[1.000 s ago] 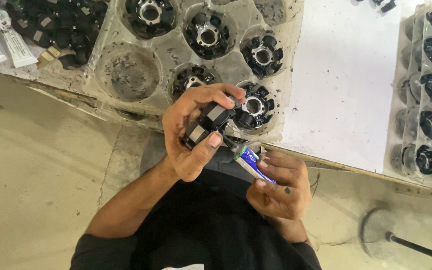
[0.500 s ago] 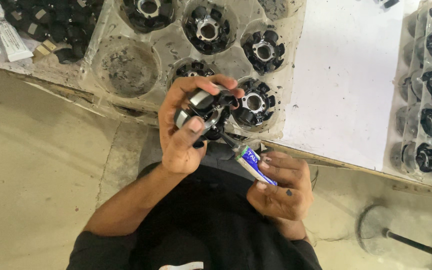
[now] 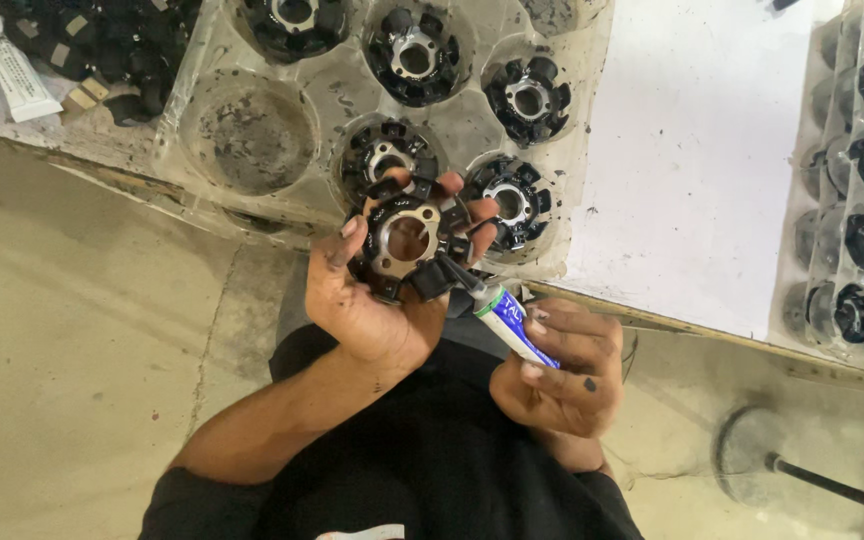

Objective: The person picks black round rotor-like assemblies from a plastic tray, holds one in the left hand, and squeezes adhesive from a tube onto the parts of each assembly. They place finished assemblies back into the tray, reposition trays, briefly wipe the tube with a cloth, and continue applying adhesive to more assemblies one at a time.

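Gripping the black stator ring face-up in my left hand, so my right hand can squeeze the glue tube nozzle onto its rim.

Bare, pale concrete floor below, faintly cracked. Above it a worn workbench edge and a white sheet spread flat (smudged here and there). Even, soft light, no hard shadows.
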